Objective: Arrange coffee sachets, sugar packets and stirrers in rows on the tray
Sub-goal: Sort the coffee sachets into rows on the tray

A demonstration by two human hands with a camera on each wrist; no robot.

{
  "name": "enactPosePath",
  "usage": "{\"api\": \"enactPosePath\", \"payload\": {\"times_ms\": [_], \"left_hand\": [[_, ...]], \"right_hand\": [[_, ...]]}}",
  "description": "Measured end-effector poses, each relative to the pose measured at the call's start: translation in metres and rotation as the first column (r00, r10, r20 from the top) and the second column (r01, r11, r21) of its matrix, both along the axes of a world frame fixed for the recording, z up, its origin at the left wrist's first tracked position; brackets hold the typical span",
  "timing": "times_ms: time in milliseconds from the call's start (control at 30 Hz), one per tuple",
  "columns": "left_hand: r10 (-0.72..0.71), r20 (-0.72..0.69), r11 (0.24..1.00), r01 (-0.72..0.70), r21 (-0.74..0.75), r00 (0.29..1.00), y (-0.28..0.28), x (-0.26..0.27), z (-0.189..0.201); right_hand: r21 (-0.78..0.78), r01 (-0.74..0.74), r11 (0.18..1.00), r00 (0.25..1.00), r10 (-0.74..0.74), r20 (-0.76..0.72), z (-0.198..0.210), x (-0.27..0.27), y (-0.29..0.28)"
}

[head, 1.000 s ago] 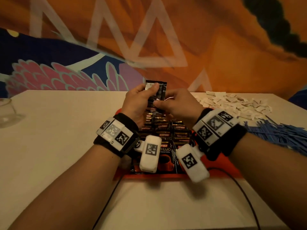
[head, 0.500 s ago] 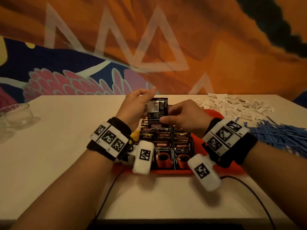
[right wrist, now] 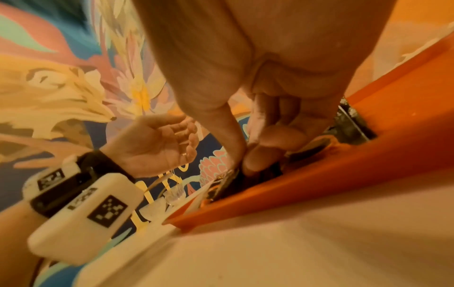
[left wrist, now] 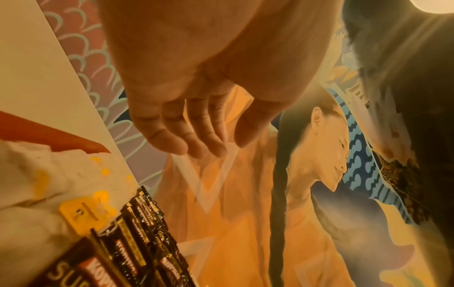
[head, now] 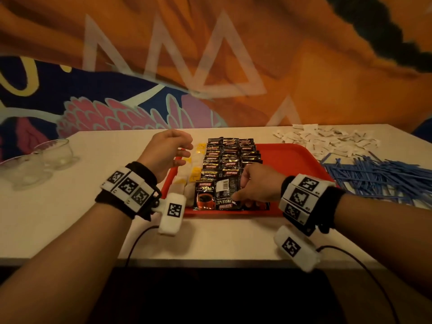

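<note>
A red tray (head: 289, 157) lies on the table with rows of black coffee sachets (head: 230, 157) down its middle and white packets with yellow labels (head: 195, 169) along its left side. My right hand (head: 252, 187) pinches a black coffee sachet (head: 225, 195), back side up, at the tray's near edge; thumb and fingers (right wrist: 255, 161) close on it in the right wrist view. My left hand (head: 168, 150) hovers over the tray's left edge, fingers (left wrist: 172, 143) relaxed and holding nothing.
A loose heap of white sugar packets (head: 327, 141) lies at the table's far right. Blue stirrers (head: 378, 176) are piled right of the tray. Two glass cups (head: 39, 160) stand at the far left. Cables trail off the table's near edge.
My left hand let go of the sachet and drew back left. My right hand carried the sachet from the tray's far end down to its near edge.
</note>
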State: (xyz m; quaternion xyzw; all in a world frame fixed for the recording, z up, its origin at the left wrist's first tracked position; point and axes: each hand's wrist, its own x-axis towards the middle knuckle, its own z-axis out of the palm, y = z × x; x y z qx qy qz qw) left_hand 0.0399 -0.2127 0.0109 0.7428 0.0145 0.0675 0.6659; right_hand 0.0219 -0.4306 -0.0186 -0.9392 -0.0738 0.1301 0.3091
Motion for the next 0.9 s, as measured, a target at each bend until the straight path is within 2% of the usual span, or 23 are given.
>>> {"api": "enactPosePath", "payload": {"times_ms": [133,233,333,433,533,633,767,833,900], "left_hand": [[-0.005,-0.001,0.995,0.005,0.099,1.0,-0.003,-0.005,-0.003],[-0.046,-0.01,0.936,0.046,0.348,0.999,-0.003,-0.005,-0.007],[-0.121,-0.072,0.764,0.139,0.63,0.99,-0.005,-0.007,-0.009],[-0.154,-0.144,0.581,0.207,0.787,0.978,-0.01,-0.01,-0.01],[-0.181,-0.171,0.446,0.236,0.863,0.969,-0.02,-0.013,-0.013],[-0.244,-0.209,0.352,0.287,0.891,0.947,-0.031,-0.013,-0.016],[-0.294,-0.219,0.212,0.287,0.934,0.93,-0.041,-0.009,-0.022],[-0.303,-0.219,0.173,0.28,0.944,0.927,-0.043,-0.008,-0.024],[-0.312,-0.209,0.169,0.271,0.948,0.927,-0.043,-0.007,-0.024]], "right_hand": [[-0.151,-0.027,0.988,0.993,0.045,0.112,0.004,-0.003,-0.001],[-0.217,-0.06,0.974,0.97,0.108,0.216,0.009,-0.001,-0.007],[-0.291,-0.049,0.955,0.95,0.135,0.281,0.013,0.003,-0.018],[-0.29,-0.022,0.957,0.947,0.112,0.3,0.015,0.005,-0.027],[-0.27,-0.023,0.962,0.947,0.108,0.302,0.015,0.004,-0.028],[-0.259,-0.039,0.965,0.946,0.119,0.301,0.015,0.003,-0.025],[-0.234,-0.061,0.97,0.948,0.13,0.291,0.013,0.001,-0.023],[-0.222,-0.078,0.972,0.946,0.143,0.292,0.012,-0.001,-0.023],[-0.216,-0.091,0.972,0.941,0.155,0.301,0.012,-0.001,-0.023]]}}
